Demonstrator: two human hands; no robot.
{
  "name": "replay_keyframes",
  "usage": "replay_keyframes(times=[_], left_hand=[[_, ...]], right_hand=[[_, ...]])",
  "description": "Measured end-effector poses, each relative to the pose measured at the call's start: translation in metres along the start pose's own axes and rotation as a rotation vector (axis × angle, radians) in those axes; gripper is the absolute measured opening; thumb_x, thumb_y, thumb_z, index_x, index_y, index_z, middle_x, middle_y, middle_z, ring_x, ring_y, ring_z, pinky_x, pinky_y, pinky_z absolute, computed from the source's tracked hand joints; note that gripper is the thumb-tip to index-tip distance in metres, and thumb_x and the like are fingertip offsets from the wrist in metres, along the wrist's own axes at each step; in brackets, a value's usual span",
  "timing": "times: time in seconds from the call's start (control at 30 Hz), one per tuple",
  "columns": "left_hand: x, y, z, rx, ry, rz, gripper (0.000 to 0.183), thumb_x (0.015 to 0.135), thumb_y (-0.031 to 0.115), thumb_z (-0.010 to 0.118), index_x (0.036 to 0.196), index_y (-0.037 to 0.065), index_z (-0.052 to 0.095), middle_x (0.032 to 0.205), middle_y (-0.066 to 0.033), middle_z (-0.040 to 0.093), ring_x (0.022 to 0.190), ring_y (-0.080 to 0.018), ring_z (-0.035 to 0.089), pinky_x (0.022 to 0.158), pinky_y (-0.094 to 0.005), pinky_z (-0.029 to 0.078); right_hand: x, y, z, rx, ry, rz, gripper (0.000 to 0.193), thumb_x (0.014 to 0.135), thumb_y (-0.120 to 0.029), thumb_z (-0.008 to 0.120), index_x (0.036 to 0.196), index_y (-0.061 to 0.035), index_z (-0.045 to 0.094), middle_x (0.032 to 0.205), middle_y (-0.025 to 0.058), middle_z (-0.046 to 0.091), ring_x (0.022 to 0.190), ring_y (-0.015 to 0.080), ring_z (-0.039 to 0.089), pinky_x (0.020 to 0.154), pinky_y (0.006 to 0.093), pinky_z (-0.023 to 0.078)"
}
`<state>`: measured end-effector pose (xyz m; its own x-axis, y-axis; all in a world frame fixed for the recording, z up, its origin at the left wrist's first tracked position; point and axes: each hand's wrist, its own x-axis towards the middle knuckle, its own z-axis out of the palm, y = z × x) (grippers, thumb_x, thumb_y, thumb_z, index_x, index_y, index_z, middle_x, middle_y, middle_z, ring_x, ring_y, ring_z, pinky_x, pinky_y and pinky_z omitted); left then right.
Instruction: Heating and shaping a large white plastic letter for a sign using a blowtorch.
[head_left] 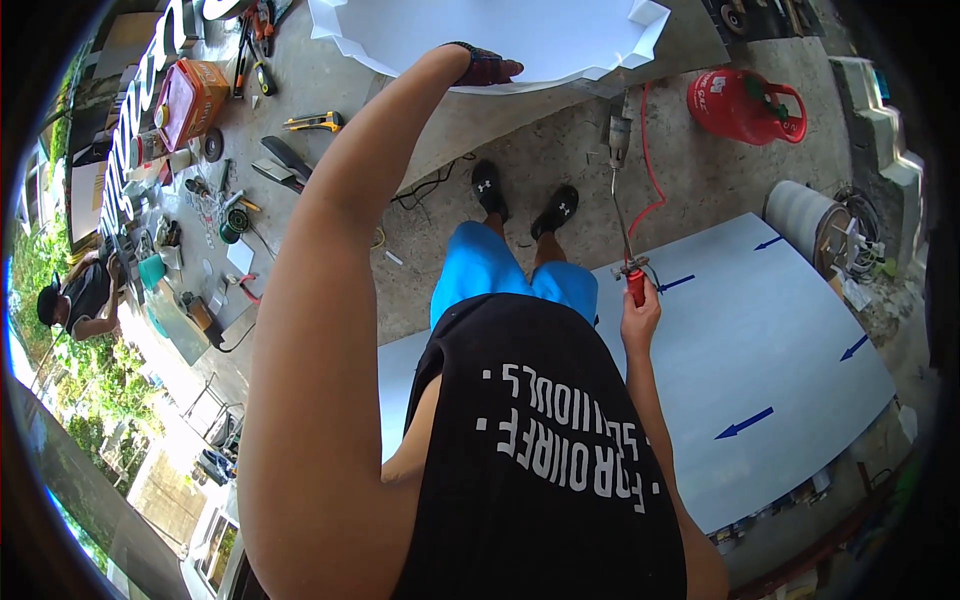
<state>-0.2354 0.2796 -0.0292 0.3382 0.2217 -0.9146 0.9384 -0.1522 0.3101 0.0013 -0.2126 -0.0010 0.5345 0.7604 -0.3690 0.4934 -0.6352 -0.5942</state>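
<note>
At the top, a white plastic panel [490, 30] with a folded, notched rim sits on a grey work surface. My left hand [487, 68], in a dark fingerless-looking glove, grips its near edge, with part of the fingers hidden. My right hand [641, 318] is closed round the red handle of a gas torch [621, 205]. The torch's long thin tube points away from me, and its metal burner is close to the panel's underside at the right. A red hose [652, 165] curves beside the torch. No flame can be made out.
A red gas cylinder [745, 106] stands on the concrete at right. Beside me lies a large white sheet [800, 330] with blue arrows. A yellow utility knife [314, 122], stapler-like black tool [284, 163] and orange tub [194, 105] are on the left bench; a person [90, 290] works beyond.
</note>
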Motion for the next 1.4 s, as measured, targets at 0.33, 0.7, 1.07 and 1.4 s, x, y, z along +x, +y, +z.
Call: replay_keyframes(times=[0.33, 0.7, 1.07, 1.4], left_hand=[[0.042, -0.01, 0.002, -0.139, 0.006, 0.104, 0.065, 0.096, 0.066, 0.038, 0.137, 0.023, 0.063, 0.146, -0.007, 0.055, 0.126, -0.0285, 0.052, 0.11, -0.0521, 0.033], [0.046, 0.003, 0.007, -0.287, -0.006, 0.041, 0.067, 0.094, 0.069, 0.04, 0.138, 0.024, 0.063, 0.143, -0.007, 0.058, 0.126, -0.0286, 0.053, 0.109, -0.0511, 0.035], [0.003, -0.021, -0.004, -0.268, 0.093, 0.151, 0.075, 0.095, 0.065, 0.044, 0.156, 0.024, 0.036, 0.141, -0.0038, 0.062, 0.122, -0.0306, 0.058, 0.112, -0.0549, 0.032], [0.014, -0.034, -0.002, -0.208, 0.1, 0.132, 0.069, 0.094, 0.067, 0.038, 0.151, 0.029, 0.048, 0.143, 0.0032, 0.061, 0.118, -0.0243, 0.057, 0.112, -0.0511, 0.033]], right_hand=[[-0.014, 0.015, -0.02, 0.055, 0.005, 0.081, 0.038, 0.089, -0.007, 0.071, 0.126, 0.0012, 0.062, 0.113, 0.0177, 0.067, 0.103, 0.0326, 0.065, 0.09, 0.0405, 0.051], [-0.015, 0.028, -0.029, 0.086, 0.002, 0.099, 0.039, 0.09, -0.008, 0.071, 0.127, 0.0004, 0.062, 0.114, 0.0183, 0.067, 0.105, 0.0324, 0.065, 0.091, 0.0406, 0.052], [-0.01, 0.039, -0.012, 0.055, -0.033, -0.011, 0.041, 0.086, -0.005, 0.068, 0.125, 0.0039, 0.061, 0.111, 0.0212, 0.066, 0.103, 0.0367, 0.064, 0.091, 0.0418, 0.051], [0.006, 0.001, 0.031, -0.041, -0.109, -0.085, 0.041, 0.086, -0.006, 0.068, 0.125, 0.0028, 0.062, 0.112, 0.0227, 0.064, 0.106, 0.0421, 0.061, 0.094, 0.0455, 0.048]])
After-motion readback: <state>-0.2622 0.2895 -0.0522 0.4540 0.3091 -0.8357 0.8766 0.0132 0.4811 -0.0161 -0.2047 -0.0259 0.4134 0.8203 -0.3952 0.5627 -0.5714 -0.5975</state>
